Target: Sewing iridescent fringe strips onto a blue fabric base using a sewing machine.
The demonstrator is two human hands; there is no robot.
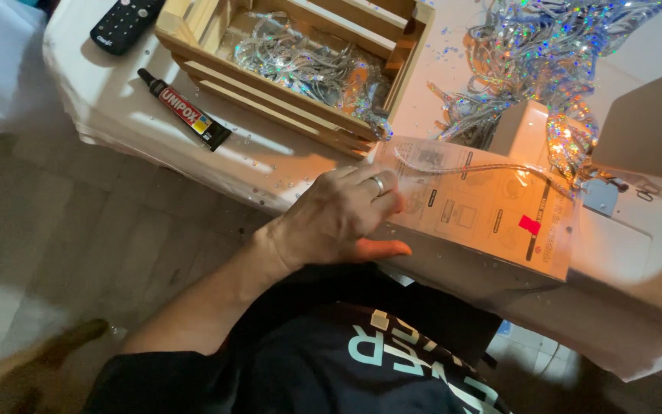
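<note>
Dark shirt nearest me | worktop (116, 107) under white cloth | wooden crate (285, 84) up top holds iridescent tinsel, more heaped right (545, 46) | my left hand (339, 218) flat, fingers together, on clear packet with printed card, red tag (492, 207) | one strand (469, 167) on packet, sorting seems unfinished | black-red glue tube (185, 119) left | right hand unseen

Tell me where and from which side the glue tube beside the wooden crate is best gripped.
Probably across the flat body of the glue tube, near its middle, coming from above. It lies flat on the white table, black cap toward the remote control, with the wooden crate close on one long side and the table's front edge side free.
</note>
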